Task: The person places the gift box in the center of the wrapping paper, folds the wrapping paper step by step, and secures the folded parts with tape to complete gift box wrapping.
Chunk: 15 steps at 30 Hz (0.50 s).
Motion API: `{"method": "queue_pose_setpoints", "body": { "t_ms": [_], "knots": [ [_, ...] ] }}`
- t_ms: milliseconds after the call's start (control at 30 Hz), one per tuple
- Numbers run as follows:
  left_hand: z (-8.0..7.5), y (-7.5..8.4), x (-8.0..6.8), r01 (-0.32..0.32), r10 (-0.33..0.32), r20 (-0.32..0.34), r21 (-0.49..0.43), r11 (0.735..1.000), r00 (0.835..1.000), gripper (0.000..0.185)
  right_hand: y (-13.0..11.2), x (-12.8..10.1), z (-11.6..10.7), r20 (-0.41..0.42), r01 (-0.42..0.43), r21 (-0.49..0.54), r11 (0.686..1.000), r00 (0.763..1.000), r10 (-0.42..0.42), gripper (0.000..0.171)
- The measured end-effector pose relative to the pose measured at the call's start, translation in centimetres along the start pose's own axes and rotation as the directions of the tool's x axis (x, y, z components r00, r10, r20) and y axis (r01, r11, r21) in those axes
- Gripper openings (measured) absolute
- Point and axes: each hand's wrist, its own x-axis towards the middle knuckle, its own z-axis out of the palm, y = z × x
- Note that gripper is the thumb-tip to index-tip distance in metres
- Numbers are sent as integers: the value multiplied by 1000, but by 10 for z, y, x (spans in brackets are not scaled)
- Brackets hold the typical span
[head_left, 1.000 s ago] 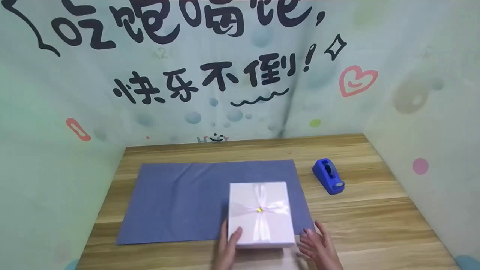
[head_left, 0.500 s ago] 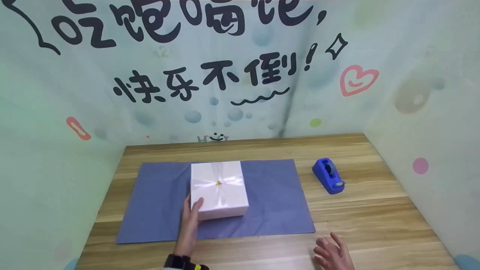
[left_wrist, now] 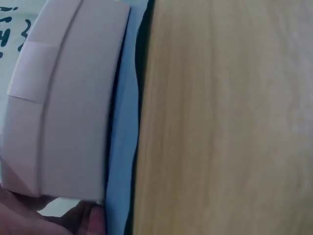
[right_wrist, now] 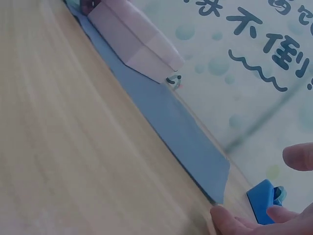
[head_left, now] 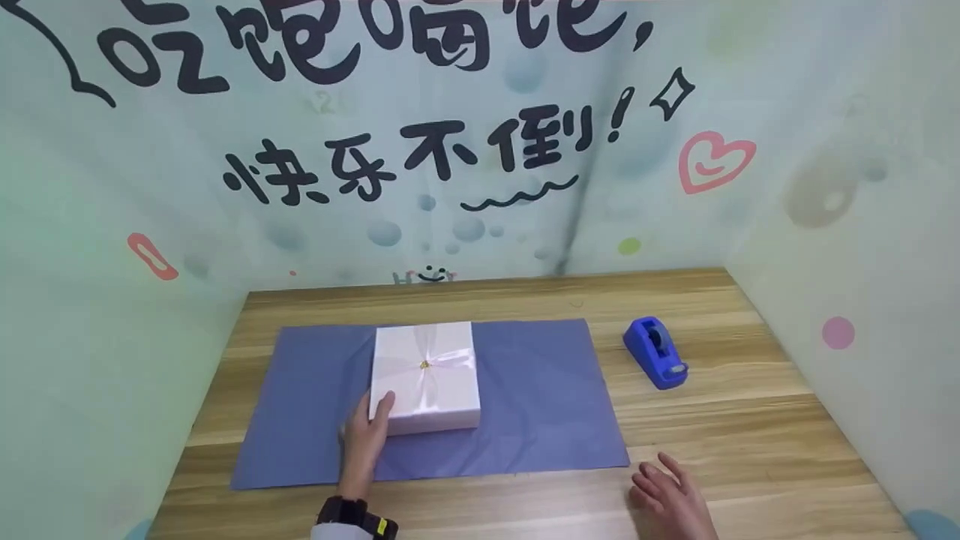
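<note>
A white gift box tied with a pale ribbon lies flat on a blue sheet of paper, left of the sheet's middle. My left hand grips the box's near-left corner, thumb on the lid. In the left wrist view the box's side fills the left, with my fingers under its lower edge and the blue paper beneath. My right hand rests open above the wooden table, right of the sheet, holding nothing. Its fingertips show in the right wrist view, far from the box.
A blue tape dispenser stands on the table right of the paper, also seen as the dispenser in the right wrist view. Printed walls close in the table at the back, left and right. Bare wood runs along the front.
The box moved from the paper's near-right part to left of its middle, in my left hand. My right hand let go of it and drew back to the front right.
</note>
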Motion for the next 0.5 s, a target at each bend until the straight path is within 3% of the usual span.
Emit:
{"method": "queue_pose_setpoints", "body": {
  "t_ms": [100,167,333,400,500],
  "knots": [
    [-1,-1,0,-3,2,9,48,999,1000,76,-1,8,-2,90,53,1,999,995,-53,60],
    [-2,0,0,19,-21,21,63,998,1000,78,3,18,-8,168,79,63,995,982,-88,48],
    [-3,2,-1,48,-51,39,81,996,998,81,-2,29,4,83,-14,16,1000,996,13,53],
    [-4,2,-1,53,-56,45,82,995,997,81,-9,29,15,19,-90,-63,994,996,91,64],
    [-5,1,0,39,-43,41,87,995,998,78,-10,38,20,46,-129,-137,982,990,136,63]
  ]
}}
